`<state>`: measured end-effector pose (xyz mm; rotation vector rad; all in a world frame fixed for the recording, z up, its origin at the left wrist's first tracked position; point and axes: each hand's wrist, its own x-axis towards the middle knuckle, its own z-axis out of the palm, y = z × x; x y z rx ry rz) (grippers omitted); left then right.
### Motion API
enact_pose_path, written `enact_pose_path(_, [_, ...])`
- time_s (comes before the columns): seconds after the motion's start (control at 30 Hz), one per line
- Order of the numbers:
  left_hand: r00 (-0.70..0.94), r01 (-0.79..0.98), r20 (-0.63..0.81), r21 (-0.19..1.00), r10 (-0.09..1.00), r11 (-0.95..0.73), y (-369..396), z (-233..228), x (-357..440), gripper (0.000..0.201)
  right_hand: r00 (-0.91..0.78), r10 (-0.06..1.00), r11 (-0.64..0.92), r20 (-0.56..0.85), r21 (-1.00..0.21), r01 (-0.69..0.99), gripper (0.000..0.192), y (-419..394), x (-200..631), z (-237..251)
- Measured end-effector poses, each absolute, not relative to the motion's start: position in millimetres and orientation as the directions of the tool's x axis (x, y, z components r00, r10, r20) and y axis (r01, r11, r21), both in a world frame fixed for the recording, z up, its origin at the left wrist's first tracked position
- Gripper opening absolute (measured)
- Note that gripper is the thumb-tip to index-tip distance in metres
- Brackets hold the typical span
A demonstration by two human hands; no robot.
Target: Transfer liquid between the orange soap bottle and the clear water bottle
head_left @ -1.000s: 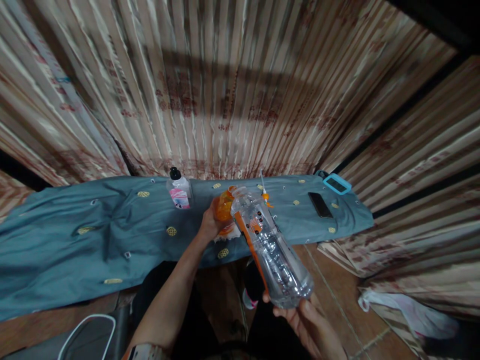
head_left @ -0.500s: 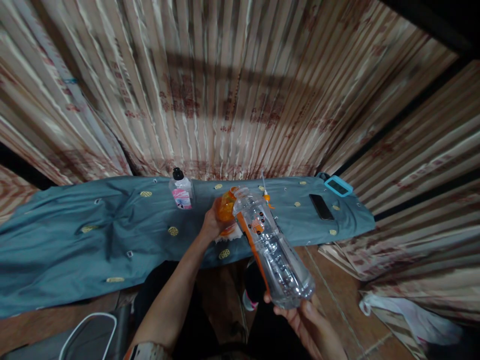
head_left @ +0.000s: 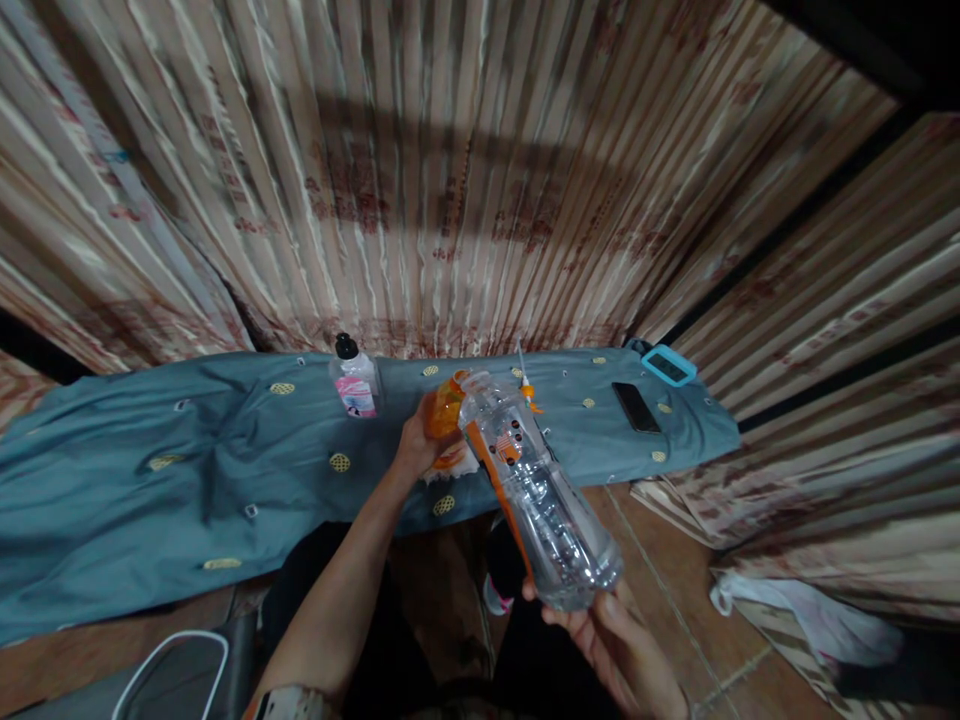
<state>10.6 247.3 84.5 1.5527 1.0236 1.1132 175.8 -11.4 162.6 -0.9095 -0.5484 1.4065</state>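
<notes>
My left hand point(head_left: 414, 442) is wrapped round a small orange see-through bottle point(head_left: 445, 408), tilted above the cloth. My right hand point(head_left: 600, 640) grips the base of a large clear plastic bottle point(head_left: 559, 520) with an orange label. This bottle leans with its neck up and to the left, against or just in front of the orange bottle's neck; I cannot tell whether the two mouths touch. A white and orange crumpled wrapper or tissue point(head_left: 456, 462) lies below them. Behind the clear bottle, an orange pump top point(head_left: 529, 392) rests on the cloth with its thin tube pointing up.
A clear bottle with a black cap and pink label point(head_left: 357, 385) stands to the left on the blue-green cloth point(head_left: 300, 440). At the right lie a black phone point(head_left: 636, 407) and a light-blue framed device point(head_left: 669, 366). Pleated curtains point(head_left: 450, 200) close off the back and right.
The view has shifted slightly, so everything sits a little further left. Both hands keep their grips, and the two bottles hold nearly the same pose.
</notes>
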Motion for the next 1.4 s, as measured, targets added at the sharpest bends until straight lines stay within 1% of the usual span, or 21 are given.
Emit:
enact_pose_path(0.2, [0.258, 0.141, 0.185, 0.964, 0.948, -0.226, 246.1, 89.0, 8.8, 0.067, 0.137, 0.976, -0.059, -0.170, -0.808, -0.586, 0.047, -12.1, 176.6, 162.2])
enact_pose_path(0.33, [0.246, 0.123, 0.180, 0.969, 0.952, -0.215, 243.8, 93.6, 10.5, 0.066, 0.123, 0.976, -0.079, -0.180, -0.818, -0.569, 0.048, -12.0, 177.2, 162.5])
enact_pose_path(0.47, [0.242, 0.085, 0.189, 0.973, 0.952, -0.215, 241.7, 97.0, 11.4, 0.062, 0.118, 0.976, -0.078, -0.183, -0.799, -0.596, 0.046, -12.2, 177.2, 161.4])
enact_pose_path(0.63, [0.251, 0.058, 0.175, 0.979, 0.952, -0.195, 242.8, 94.0, 11.4, 0.065, 0.104, 0.983, -0.060, -0.154, -0.794, -0.605, 0.042, -12.5, 177.8, 157.7])
enact_pose_path(0.8, [0.250, 0.018, 0.151, 0.987, 0.956, -0.161, 241.3, 95.8, 12.1, 0.063, 0.064, 0.988, -0.073, -0.142, -0.783, -0.617, 0.034, -14.3, 182.0, 152.0])
enact_pose_path(0.93, [0.241, 0.040, 0.135, 0.988, 0.961, -0.149, 239.2, 100.0, 11.5, 0.061, 0.045, 0.988, -0.086, -0.149, -0.765, -0.638, 0.025, -14.7, 186.2, 146.8])
enact_pose_path(1.1, [0.245, 0.050, 0.155, 0.984, 0.957, -0.172, 239.8, 99.2, 11.0, 0.061, 0.014, 0.988, -0.113, -0.154, -0.781, -0.614, 0.027, -15.2, 191.5, 141.8])
enact_pose_path(1.23, [0.242, 0.064, 0.147, 0.984, 0.959, -0.167, 240.1, 97.7, 10.5, 0.058, 0.020, 0.987, -0.116, -0.162, -0.782, -0.612, 0.026, -16.3, 191.6, 141.3])
enact_pose_path(1.3, [0.247, 0.057, 0.137, 0.986, 0.959, -0.155, 239.5, 97.3, 10.1, 0.057, 0.051, 0.982, -0.111, -0.184, -0.765, -0.635, 0.025, -16.3, 189.1, 143.2])
enact_pose_path(1.4, [0.254, -0.015, 0.127, 0.992, 0.959, -0.127, 238.0, 96.0, 9.7, 0.057, 0.119, 0.964, -0.101, -0.238, -0.739, -0.666, 0.027, -15.7, 185.2, 146.9])
